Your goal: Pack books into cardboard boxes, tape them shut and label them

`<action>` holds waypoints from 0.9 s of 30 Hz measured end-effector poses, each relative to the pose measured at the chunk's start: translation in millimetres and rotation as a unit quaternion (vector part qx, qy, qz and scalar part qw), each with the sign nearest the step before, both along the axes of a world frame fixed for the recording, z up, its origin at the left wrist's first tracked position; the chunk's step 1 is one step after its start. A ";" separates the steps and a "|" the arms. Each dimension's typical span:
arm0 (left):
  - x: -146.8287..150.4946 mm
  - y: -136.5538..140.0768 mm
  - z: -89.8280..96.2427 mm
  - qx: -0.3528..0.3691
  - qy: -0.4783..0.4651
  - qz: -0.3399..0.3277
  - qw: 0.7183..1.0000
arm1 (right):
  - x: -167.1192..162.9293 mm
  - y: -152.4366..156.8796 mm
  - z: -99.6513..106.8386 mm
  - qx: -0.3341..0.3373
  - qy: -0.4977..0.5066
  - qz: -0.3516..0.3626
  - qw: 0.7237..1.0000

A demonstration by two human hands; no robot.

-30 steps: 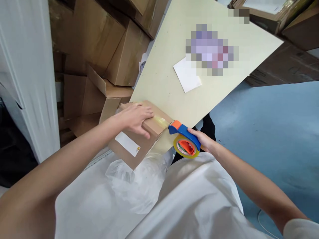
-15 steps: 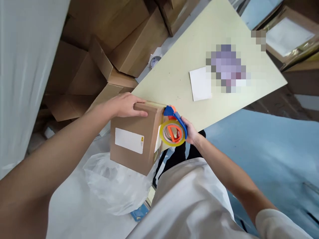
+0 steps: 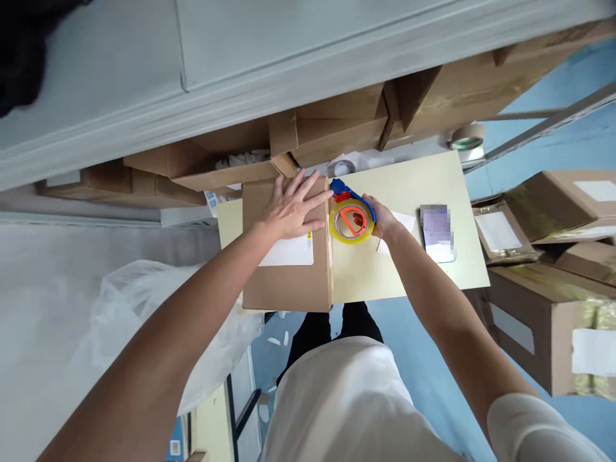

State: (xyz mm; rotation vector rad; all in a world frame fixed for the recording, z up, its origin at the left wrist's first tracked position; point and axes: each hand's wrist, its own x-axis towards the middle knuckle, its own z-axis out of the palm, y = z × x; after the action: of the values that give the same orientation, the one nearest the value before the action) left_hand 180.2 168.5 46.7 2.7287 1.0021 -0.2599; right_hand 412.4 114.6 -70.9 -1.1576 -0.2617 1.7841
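Note:
A brown cardboard box (image 3: 289,289) with a white label (image 3: 291,253) rests on the left part of a pale yellow table (image 3: 428,183). Spread flat on its top is my left hand (image 3: 294,208), fingers apart, partly covering the label. My right hand (image 3: 382,219) grips a blue and orange tape dispenser (image 3: 353,221) loaded with a yellow-edged roll. The dispenser's blue head is at the box's right side, near my left fingertips. Whether its blade touches the cardboard, I cannot tell.
Right of my right hand lie a white paper (image 3: 402,223) and a phone-like purple object (image 3: 437,231), partly pixelated. Open cartons (image 3: 337,131) line the back under a grey ledge (image 3: 308,45). Taped boxes (image 3: 524,321) stand at the right. A clear plastic bag (image 3: 139,301) hangs at the left.
My view has turned, so the table now runs level. The box appears flatter on the table. My left hand has gone from the box's edge to lying spread on its labelled face.

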 end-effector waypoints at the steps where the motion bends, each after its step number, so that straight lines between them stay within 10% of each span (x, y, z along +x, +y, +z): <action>1: -0.5 -2.0 -0.1 0.001 0.000 0.009 1.000 | -2.6 -4.5 2.7 0.008 -0.030 -0.029 0.999; 14: 5.4 -9.1 10.0 -0.026 0.043 0.074 0.996 | -7.4 -78.6 39.9 0.054 -0.210 0.077 0.973; 27: 6.6 -11.8 7.5 -0.015 0.040 0.076 0.996 | -65.4 -316.8 25.6 -0.024 -0.146 0.100 0.984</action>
State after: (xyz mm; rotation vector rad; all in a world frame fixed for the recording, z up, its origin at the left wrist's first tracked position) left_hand 186.8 156.7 54.2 2.6179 1.2095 -0.3581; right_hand 347.1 -202.2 -45.4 -1.4712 -0.5262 1.7965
